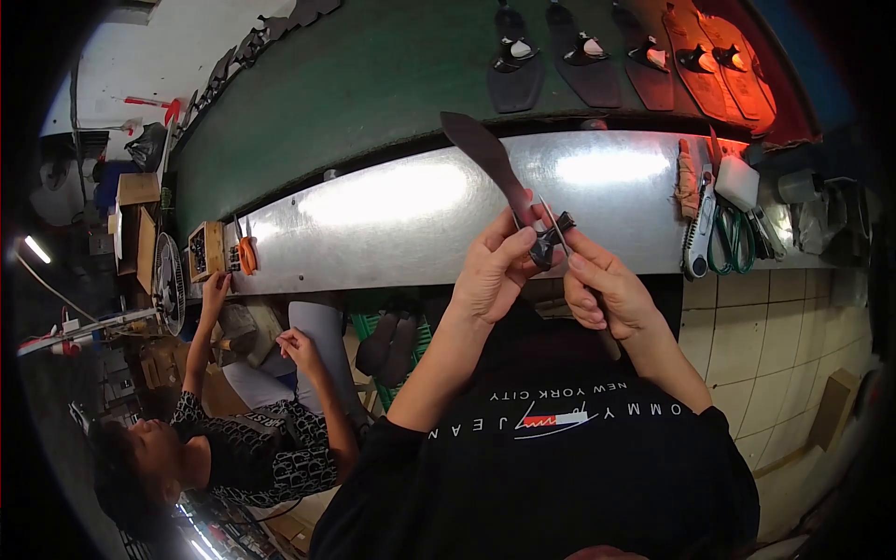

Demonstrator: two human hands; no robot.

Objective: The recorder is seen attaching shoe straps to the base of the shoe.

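My left hand point(495, 266) is closed round one end of a long dark brown insole point(485, 154), which tilts up and away over the metal ledge. A glossy black strap piece point(546, 247) sits at that end, between my two hands. In my right hand point(611, 289) I grip a narrow metal blade-like tool point(556, 224), its tip up against the strap piece. Part of its handle point(611, 345) shows below my palm. My fingers hide exactly where the tool meets the strap.
A shiny metal ledge point(373, 201) runs along the green belt point(364, 84). Several soles with black straps point(513, 79) lie on the belt. A utility knife point(700, 229) and green-handled tool point(733, 238) are at right. Left, a co-worker point(271, 448) reaches toward a wooden box point(206, 252) beside orange-handled pliers point(246, 254).
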